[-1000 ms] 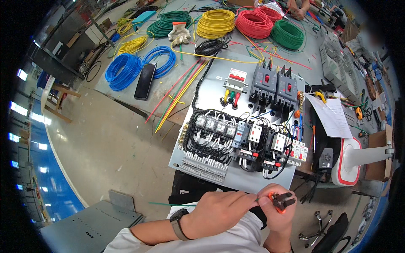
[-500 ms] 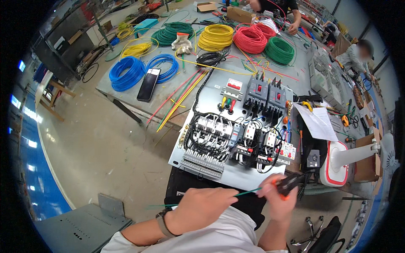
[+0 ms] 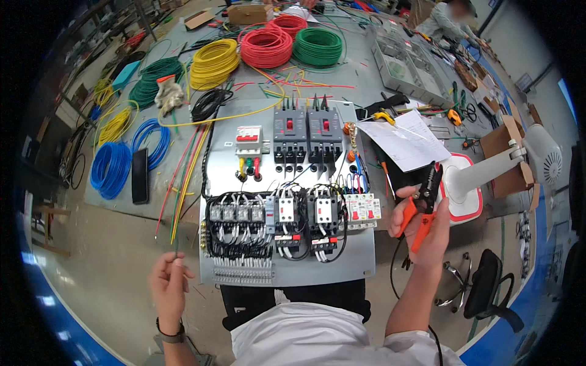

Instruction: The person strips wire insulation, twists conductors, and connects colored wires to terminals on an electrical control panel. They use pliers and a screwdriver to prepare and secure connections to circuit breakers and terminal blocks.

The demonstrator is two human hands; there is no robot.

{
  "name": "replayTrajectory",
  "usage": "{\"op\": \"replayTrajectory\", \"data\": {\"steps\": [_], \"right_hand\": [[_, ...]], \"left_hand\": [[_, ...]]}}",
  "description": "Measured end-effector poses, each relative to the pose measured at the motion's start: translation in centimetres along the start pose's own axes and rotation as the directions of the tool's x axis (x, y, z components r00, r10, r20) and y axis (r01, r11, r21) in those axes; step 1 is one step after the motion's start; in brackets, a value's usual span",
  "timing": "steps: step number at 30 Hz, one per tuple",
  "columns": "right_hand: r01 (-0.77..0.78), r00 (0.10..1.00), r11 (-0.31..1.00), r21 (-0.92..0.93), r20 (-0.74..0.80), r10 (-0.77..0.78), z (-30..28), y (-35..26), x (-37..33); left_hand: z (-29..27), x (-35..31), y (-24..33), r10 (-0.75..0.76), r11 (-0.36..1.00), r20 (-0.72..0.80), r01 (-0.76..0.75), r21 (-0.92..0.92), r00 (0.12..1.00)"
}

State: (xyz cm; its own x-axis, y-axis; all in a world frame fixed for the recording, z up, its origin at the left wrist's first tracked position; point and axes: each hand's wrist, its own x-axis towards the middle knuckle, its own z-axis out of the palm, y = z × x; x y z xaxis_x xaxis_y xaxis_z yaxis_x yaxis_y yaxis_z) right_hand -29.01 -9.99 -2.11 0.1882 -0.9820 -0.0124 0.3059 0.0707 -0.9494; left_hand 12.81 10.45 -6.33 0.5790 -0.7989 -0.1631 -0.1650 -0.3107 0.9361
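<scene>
My left hand (image 3: 168, 282), left of the panel's near corner, is closed in a pinch on a thin green wire (image 3: 177, 246) that sticks up from the fingertips. The wire overlaps the ends of loose red, green and yellow wires (image 3: 189, 177) on the table, so its full length is hard to make out. Wire strippers (image 3: 421, 210) with orange handles and black jaws are in my right hand (image 3: 430, 235), jaws upward and handles spread. Between the hands lies a metal mounting panel (image 3: 360, 262) with breakers (image 3: 307, 131), contactors (image 3: 285, 210), black wiring and a grey terminal strip (image 3: 243, 274).
Coils of blue (image 3: 110, 171), yellow (image 3: 213, 64), red (image 3: 266, 46) and green wire (image 3: 317, 46) lie across the table. A phone (image 3: 140, 177) and a glove (image 3: 169, 94) are at left. Papers (image 3: 406, 140), a white fan (image 3: 470, 186) and a box (image 3: 503, 152) stand right. Another person (image 3: 442, 27) sits beyond.
My hands have moved apart: the left to the left with the green wire, the right up with the strippers, away from the wire. The whole view has also shifted.
</scene>
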Motion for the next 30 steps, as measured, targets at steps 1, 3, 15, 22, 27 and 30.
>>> {"op": "replayTrajectory", "data": {"steps": [1,3,15,22,27,30], "right_hand": [[-0.014,1.0,0.998,0.054,-0.006,0.014,-0.8,-0.1,0.1],[-0.023,0.995,0.995,0.101,-0.099,0.033,-1.5,0.1,0.5],[0.06,0.961,0.99,0.129,-0.276,-0.022,-4.2,0.8,4.0],[0.147,0.968,0.957,0.249,-0.236,-0.088,-4.1,-0.1,6.5],[0.134,0.953,0.984,0.116,-0.286,-0.096,-3.4,-1.9,12.7],[-0.026,0.938,0.986,-0.166,-0.346,-0.034,-3.1,-2.1,18.2]], "left_hand": [[-0.5,1.1,-0.3,0.007,1.0,-0.009,-0.007,0.012,1.0],[-1.2,3.0,-0.9,0.027,0.998,-0.038,-0.025,0.05,0.999],[0.1,9.6,-1.5,0.148,0.965,-0.065,-0.13,0.228,0.987],[0.5,10.5,-0.5,0.119,0.961,-0.039,-0.106,0.254,0.992],[0.5,10.2,-0.3,0.11,0.945,-0.057,-0.086,0.315,0.992],[0.3,10.5,-0.6,0.153,0.913,-0.072,-0.114,0.391,0.986]]}}
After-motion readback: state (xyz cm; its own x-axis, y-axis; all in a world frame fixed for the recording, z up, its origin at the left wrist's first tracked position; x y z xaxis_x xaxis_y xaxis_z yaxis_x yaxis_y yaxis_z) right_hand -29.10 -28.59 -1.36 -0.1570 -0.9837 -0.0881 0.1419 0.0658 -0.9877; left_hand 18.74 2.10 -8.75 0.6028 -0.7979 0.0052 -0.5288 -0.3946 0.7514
